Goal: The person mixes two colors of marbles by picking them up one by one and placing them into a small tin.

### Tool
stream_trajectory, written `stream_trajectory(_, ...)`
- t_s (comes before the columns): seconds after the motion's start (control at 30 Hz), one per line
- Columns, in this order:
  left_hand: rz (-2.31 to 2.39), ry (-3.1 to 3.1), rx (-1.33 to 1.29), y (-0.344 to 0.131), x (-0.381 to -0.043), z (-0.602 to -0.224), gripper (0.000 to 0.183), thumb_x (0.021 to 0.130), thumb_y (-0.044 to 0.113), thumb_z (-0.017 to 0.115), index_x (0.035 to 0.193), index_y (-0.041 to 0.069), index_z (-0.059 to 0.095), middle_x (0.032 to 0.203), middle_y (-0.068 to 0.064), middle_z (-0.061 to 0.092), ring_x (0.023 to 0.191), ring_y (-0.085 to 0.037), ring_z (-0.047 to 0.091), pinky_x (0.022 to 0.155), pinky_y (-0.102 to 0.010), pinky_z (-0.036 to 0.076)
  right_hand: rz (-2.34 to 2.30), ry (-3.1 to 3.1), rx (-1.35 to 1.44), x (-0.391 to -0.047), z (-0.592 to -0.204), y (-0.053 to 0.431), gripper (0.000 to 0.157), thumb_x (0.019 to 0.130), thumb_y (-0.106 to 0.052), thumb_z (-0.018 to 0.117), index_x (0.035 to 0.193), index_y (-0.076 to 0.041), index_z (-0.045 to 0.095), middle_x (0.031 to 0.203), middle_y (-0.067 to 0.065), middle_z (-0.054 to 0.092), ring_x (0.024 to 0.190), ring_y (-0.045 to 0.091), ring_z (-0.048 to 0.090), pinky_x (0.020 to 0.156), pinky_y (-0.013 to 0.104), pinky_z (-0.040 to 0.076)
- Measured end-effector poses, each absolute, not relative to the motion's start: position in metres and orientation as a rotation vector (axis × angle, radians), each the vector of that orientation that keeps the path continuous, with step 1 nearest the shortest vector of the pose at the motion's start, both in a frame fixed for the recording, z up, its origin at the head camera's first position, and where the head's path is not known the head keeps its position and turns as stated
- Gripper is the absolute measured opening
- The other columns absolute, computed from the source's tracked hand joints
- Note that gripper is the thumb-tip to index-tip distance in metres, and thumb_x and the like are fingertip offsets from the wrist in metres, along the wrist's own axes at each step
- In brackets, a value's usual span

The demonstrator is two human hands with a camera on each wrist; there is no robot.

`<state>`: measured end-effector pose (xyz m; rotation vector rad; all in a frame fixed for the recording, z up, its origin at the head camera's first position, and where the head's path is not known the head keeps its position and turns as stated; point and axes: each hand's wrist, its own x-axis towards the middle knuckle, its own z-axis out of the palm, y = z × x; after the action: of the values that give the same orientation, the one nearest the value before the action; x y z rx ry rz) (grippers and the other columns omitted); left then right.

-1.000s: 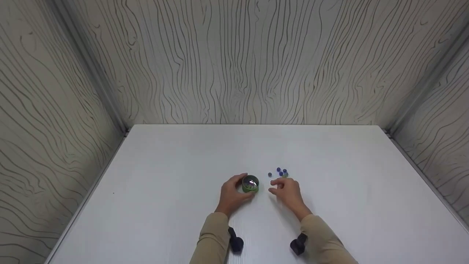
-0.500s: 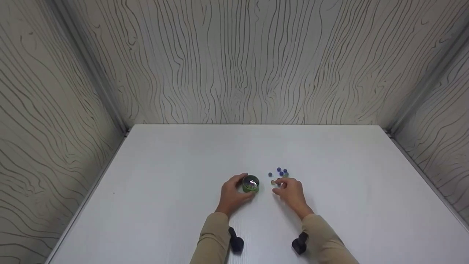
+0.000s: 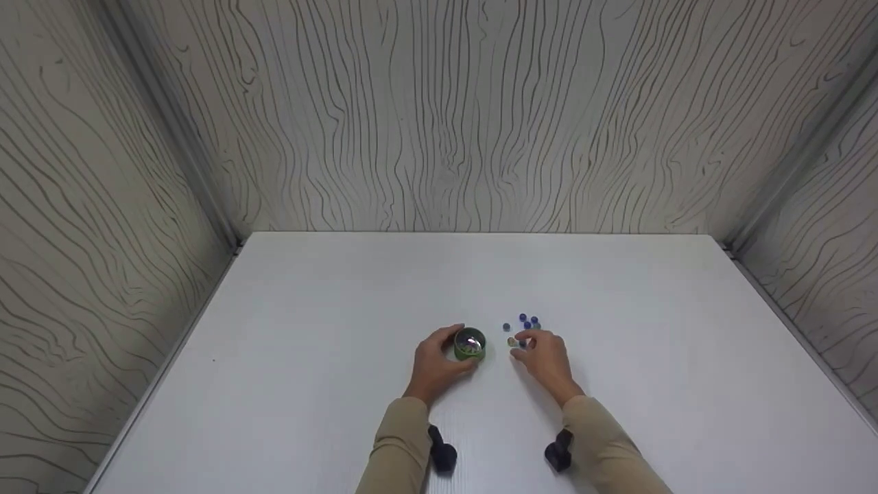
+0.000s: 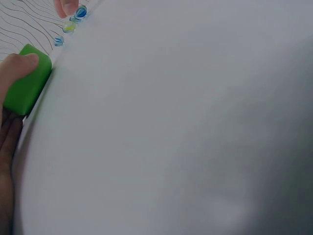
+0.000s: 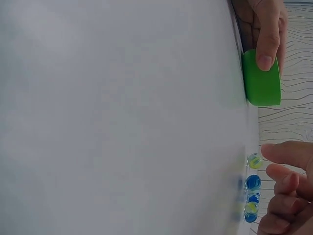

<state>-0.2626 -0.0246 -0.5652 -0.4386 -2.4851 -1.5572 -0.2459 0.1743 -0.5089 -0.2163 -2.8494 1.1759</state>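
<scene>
My left hand (image 3: 433, 362) holds a small round green bowl (image 3: 470, 356) on the white table, thumb on the near side and fingers round the far side. Small shiny things lie inside the bowl, too small to make out. To its right hovers my right hand (image 3: 545, 361), thumb and forefinger parted with nothing pinched between them. A yellow-green glass marble (image 5: 255, 160) sits on the table by those fingertips, and a blue marble (image 5: 253, 182) lies beside it. Beyond the right hand is a loose cluster of several blue marbles (image 3: 527, 325). A single bluish marble (image 3: 506, 327) lies left of that cluster.
The white tabletop (image 3: 329, 295) stretches out on both sides of the hands. Behind it stands a wood-grain patterned panel (image 3: 439, 123), with similar panels at left and right. A black device (image 3: 444, 457) is on the left wrist and another (image 3: 559, 451) on the right.
The right hand has shifted slightly right, away from the bowl. A yellow-green marble and a blue one now show near its fingertips. The left hand and bowl stay in place.
</scene>
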Motion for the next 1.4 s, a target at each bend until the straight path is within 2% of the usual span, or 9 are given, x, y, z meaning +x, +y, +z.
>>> stream_trajectory(0.1,-1.548,-2.487,-0.442,-0.024,-0.263,-0.566,0.061,0.073,0.025,0.082,0.127,0.008,0.06,0.125,-0.007,0.067,0.12,-0.023,0.062,0.108,-0.034,0.05,1.098,-2.854,-0.202,-0.247,-0.509,0.174,0.024,0.08,-0.009,0.073,0.103,-0.002,0.072,0.076,0.008,0.06,0.069,0.014,0.049,0.056,0.02,0.037)
stream_trajectory(0.23,-1.55,-2.474,-0.445,-0.024,-0.263,-0.566,0.061,0.072,0.024,0.082,0.127,0.007,0.06,0.125,-0.008,0.067,0.12,-0.024,0.062,0.107,-0.036,0.051,1.032,-2.87,-0.2,-0.249,-0.509,0.173,0.026,0.081,-0.012,0.073,0.105,-0.003,0.072,0.084,0.01,0.067,0.074,0.017,0.055,0.061,0.023,0.044)
stream_trajectory(0.37,-1.556,-2.475,-0.437,-0.024,-0.262,-0.565,0.061,0.072,0.023,0.082,0.127,0.008,0.06,0.125,-0.008,0.067,0.12,-0.024,0.062,0.107,-0.036,0.05,0.98,-2.882,-0.194,-0.251,-0.509,0.172,0.027,0.081,-0.014,0.074,0.105,-0.004,0.072,0.09,0.013,0.07,0.078,0.019,0.06,0.066,0.031,0.051)
stream_trajectory(0.57,-1.574,-2.489,-0.424,-0.024,-0.262,-0.563,0.061,0.073,0.023,0.082,0.128,0.008,0.059,0.125,-0.007,0.067,0.121,-0.023,0.062,0.109,-0.035,0.049,0.928,-2.872,-0.158,-0.253,-0.512,0.17,0.027,0.08,-0.013,0.075,0.104,-0.003,0.071,0.099,0.017,0.073,0.084,0.025,0.067,0.075,0.042,0.057)
stream_trajectory(0.77,-1.556,-2.465,-0.446,-0.024,-0.263,-0.564,0.06,0.072,0.022,0.082,0.126,0.008,0.061,0.124,-0.008,0.067,0.119,-0.024,0.063,0.107,-0.037,0.05,0.902,-2.885,-0.163,-0.254,-0.513,0.168,0.028,0.08,-0.015,0.074,0.105,-0.003,0.071,0.105,0.019,0.072,0.093,0.03,0.069,0.083,0.045,0.058)
stream_trajectory(1.1,-1.535,-2.474,-0.436,-0.023,-0.262,-0.564,0.061,0.071,0.024,0.082,0.127,0.009,0.06,0.126,-0.007,0.067,0.121,-0.024,0.061,0.11,-0.037,0.048,0.85,-2.897,-0.146,-0.256,-0.514,0.169,0.027,0.081,-0.017,0.072,0.104,-0.004,0.072,0.106,0.019,0.073,0.095,0.033,0.07,0.079,0.045,0.059)
stream_trajectory(1.4,-1.524,-2.481,-0.43,-0.024,-0.263,-0.565,0.062,0.071,0.025,0.083,0.126,0.009,0.061,0.125,-0.006,0.067,0.121,-0.023,0.062,0.11,-0.037,0.048,0.868,-2.93,-0.173,-0.257,-0.513,0.167,0.026,0.081,-0.014,0.072,0.106,-0.004,0.072,0.114,0.019,0.071,0.109,0.038,0.066,0.091,0.049,0.057)
